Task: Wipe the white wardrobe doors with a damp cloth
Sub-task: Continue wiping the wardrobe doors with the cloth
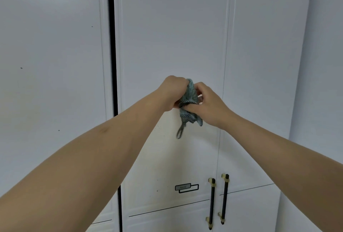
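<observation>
A bunched teal cloth (pixel 190 94) with a dark checked hem is held between both hands in front of the middle white wardrobe door (pixel 172 27). My left hand (pixel 171 92) grips its left side with curled fingers. My right hand (pixel 209 102) pinches its right side, thumb across the hem. A corner and a hanging loop (pixel 180 131) dangle below. The cloth sits close to the door; I cannot tell whether it touches. Small dark specks dot the door under the hands.
A left white door (pixel 52 55) stands beyond a dark vertical gap (pixel 113 46). A right door (pixel 263 64) adjoins the middle one. Two black bar handles (pixel 212 202) (pixel 225 198) and a small label plate (pixel 186 187) sit low. A wall lies at far right.
</observation>
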{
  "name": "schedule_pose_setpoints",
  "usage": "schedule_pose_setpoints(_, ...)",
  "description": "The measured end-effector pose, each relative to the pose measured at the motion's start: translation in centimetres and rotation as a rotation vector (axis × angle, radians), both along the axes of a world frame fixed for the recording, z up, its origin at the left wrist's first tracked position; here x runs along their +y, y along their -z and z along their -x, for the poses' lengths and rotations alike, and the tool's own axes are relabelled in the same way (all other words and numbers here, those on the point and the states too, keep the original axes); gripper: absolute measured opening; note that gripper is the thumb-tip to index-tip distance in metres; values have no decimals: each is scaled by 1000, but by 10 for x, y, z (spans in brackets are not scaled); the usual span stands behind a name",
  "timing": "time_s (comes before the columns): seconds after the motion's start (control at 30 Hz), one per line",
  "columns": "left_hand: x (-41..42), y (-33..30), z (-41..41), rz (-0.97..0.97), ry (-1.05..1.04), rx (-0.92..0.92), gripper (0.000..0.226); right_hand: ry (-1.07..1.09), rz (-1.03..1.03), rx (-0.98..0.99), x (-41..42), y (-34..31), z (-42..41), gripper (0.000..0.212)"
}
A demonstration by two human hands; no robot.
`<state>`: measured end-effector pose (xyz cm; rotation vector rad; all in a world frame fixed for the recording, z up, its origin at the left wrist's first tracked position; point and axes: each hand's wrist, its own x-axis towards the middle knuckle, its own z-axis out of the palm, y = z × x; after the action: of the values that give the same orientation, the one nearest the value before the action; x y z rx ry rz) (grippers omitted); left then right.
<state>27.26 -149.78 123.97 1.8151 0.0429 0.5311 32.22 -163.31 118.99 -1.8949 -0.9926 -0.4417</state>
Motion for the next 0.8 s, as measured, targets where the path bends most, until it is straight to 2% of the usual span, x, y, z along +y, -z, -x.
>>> schedule_pose_setpoints(0.07,-5,-4,-1,-53,-15,-8,16,64,29,-43,-3,-4,-3,47)
schedule_pose_setpoints(0.2,-9,-8,2,-24,72,-6,18,245,35,-102,-7,-14,-19,23)
schedule_pose_setpoints(0.3,4,-18,5,8,23,-83,18,435,-135,-77,-17,-19,-41,12)
schedule_pose_setpoints(0.37,21,-24,6,-36,-101,-202,13,538,-290,-77,-26,-25,-54,5)
schedule_pose_setpoints(0.47,48,-27,11,-393,-414,-357,17,620,-466,-77,-29,-32,-69,14)
schedule_pose_setpoints(0.53,65,-25,16,-719,-603,-418,28,675,-444,-64,-19,-28,-78,16)
schedule_pose_setpoints(0.6,82,-22,16,-985,-684,-470,40,680,-393,-46,0,-14,-82,15)
schedule_pose_setpoints(0.67,99,-18,15,-1141,-709,-470,49,633,-373,-53,26,2,-79,12)
schedule_pose_setpoints(0.8,118,-5,19,-1266,-679,-447,56,511,-335,-220,85,32,-58,10)
